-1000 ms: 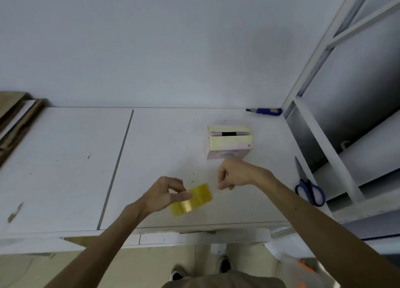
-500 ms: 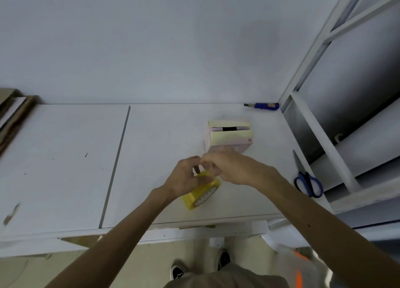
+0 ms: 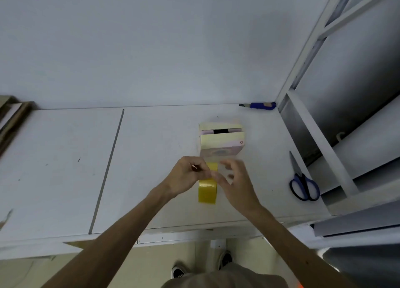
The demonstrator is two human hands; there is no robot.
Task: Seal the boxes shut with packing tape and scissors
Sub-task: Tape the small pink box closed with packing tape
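Yellow roll of packing tape [image 3: 207, 189] on edge near the white table's [image 3: 65, 157] near edge, band running near-to-far, left hand [image 3: 188, 175] grip round its top, right hand [image 3: 236, 179] grip pinching its loose end, pink-and-cream cardboard box [image 3: 221, 141] just beyond, blue-handled scissors [image 3: 303, 183] at right edge, blue utility knife [image 3: 259, 105] at far right corner

A yellow tape roll [image 3: 207, 190] is on edge near the pastel box [image 3: 220, 142]; blue-handled scissors [image 3: 303, 183] lie rightward.

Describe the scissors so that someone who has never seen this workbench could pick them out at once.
Start at the white table and follow its right edge, beside the white shelving frame. The scissors lie flat there, blades pointing away. Two blue handle loops set them apart from the blue utility knife in the far corner.
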